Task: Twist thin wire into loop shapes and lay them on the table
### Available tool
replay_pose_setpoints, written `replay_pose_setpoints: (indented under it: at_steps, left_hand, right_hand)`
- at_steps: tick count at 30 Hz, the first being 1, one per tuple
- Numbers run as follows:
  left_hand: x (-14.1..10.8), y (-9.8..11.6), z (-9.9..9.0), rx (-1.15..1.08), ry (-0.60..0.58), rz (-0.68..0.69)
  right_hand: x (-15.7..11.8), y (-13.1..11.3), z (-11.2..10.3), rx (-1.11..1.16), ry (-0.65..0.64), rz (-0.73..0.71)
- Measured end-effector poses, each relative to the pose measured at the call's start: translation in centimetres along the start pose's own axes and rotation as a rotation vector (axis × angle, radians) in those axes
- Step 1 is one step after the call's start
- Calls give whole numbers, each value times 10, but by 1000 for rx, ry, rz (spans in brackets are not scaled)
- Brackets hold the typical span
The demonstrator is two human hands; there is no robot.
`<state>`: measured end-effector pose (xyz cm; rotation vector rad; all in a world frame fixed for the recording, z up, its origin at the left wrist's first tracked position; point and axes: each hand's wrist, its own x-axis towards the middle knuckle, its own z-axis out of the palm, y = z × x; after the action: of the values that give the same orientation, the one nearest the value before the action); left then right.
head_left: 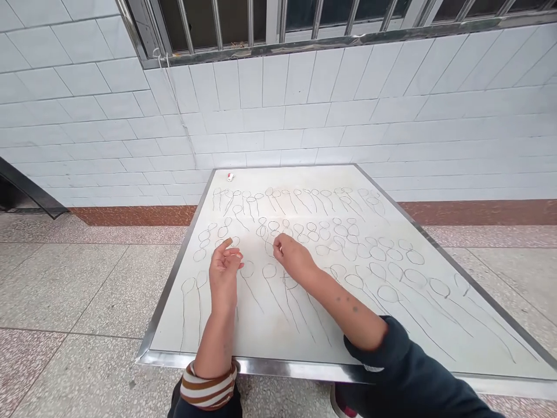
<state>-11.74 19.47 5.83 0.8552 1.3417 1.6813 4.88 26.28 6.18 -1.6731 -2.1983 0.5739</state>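
A white board (261, 334) with a metal edge lies flat in front of me. Rows of thin dark loops, many with long tails, cover it; whether they are drawn lines or thin wire I cannot tell. Over the left part of the rows is my left hand (225, 266), palm turned up, its fingers bent but apart, with nothing visible in it. My right hand (293, 254) is near the middle rows, thumb and fingers pinched together. Anything between those fingertips is hidden or too small to make out.
A small red-and-white item (230, 177) sits at the board's far left corner. Behind stands a white tiled wall (278, 122) with a barred window (282, 23) and a hanging white cord (181, 119). Speckled tile floor (87, 290) surrounds the board. A dark object (21, 191) is at far left.
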Motion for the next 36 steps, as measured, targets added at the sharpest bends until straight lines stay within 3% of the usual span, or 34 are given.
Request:
replay_pose_setpoints:
  at_steps: [5,9,14,21,28,36]
  left_hand:
    - [-21,2,27,12,-270,-171]
    - [-36,-2,45,-33,-403,-266]
    - [-44,-11,53,-109,-337,-244]
    - [-44,-10,55,-217,-267,-267]
    - [-49,-10,59,-205,-286,-261]
    - [-52,-10,56,-194,-231,-237]
  right_hand:
    - [-59,10,-7,350,213,-55]
    - [-76,20,1,500,312,-77]
    - [-76,33,10,535,361,-152]
    - [-80,41,0,559,408,-203]
    - [-83,43,-4,605,361,-204]
    - [-82,43,-1,691,285,-160]
